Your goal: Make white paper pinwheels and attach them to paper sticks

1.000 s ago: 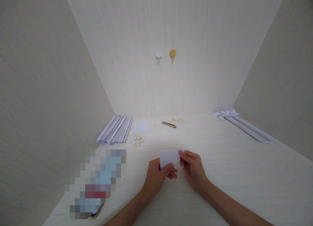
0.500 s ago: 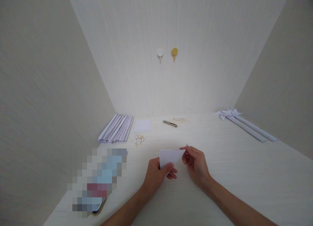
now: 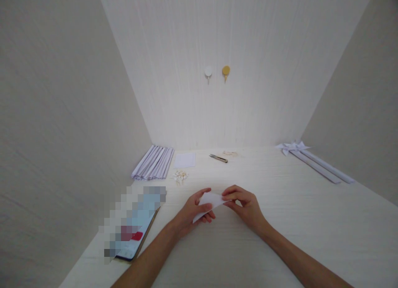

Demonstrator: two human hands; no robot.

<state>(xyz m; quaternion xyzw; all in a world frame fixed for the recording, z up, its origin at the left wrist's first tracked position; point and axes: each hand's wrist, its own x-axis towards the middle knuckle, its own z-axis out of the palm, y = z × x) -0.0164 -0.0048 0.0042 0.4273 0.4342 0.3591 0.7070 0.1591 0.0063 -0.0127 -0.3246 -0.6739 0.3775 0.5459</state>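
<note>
As seen from the head camera, a small white paper piece (image 3: pixel 209 201) is held just above the table (image 3: pixel 280 230) between both hands; its left end is pinched by the left hand (image 3: pixel 192 211), thumb on top and fingers (image 3: pixel 207 216) curled beneath; its right end is gripped by the closed fingertips of the right hand (image 3: pixel 247 205); folded paper strips (image 3: pixel 153 168), a heap of small pale bits (image 3: pixel 180 176) and a small metal tool (image 3: pixel 218 158) are laid well beyond.
</note>
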